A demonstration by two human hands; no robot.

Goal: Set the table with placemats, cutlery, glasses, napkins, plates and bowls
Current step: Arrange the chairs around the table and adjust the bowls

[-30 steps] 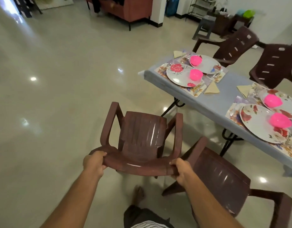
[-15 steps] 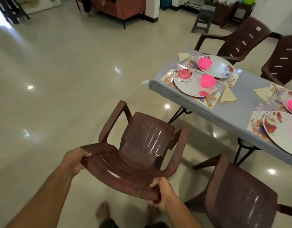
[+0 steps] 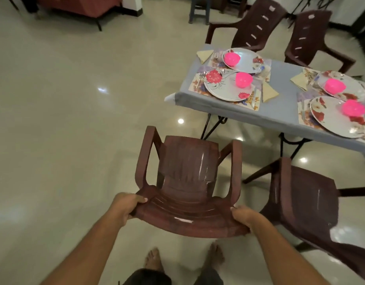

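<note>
Table (image 3: 280,112), a long one under a grey-blue cloth, sits at your two o'clock with its long axis running from eleven toward four. On it lie four floral placemats, each bearing a flowered round plate (image 3: 229,87) with a bright pink plastic bowl (image 3: 243,79) sitting on it; folded beige napkins (image 3: 269,92) lie beside them. What looks like cutlery glints at the near mat's left edge, though blur makes that uncertain.

You hold a dark brown plastic armchair (image 3: 189,182) at twelve o'clock, its seat front pointing at the table. Your left hand (image 3: 124,204) grips the left end of its backrest top, fingers curled round the rim; your right hand (image 3: 244,215) grips the right end likewise.

A second brown chair (image 3: 307,204) stands at three o'clock, just beside yours. Two more brown chairs (image 3: 255,23) stand beyond the table. Your bare feet show on the glossy tiled floor (image 3: 64,120).
</note>
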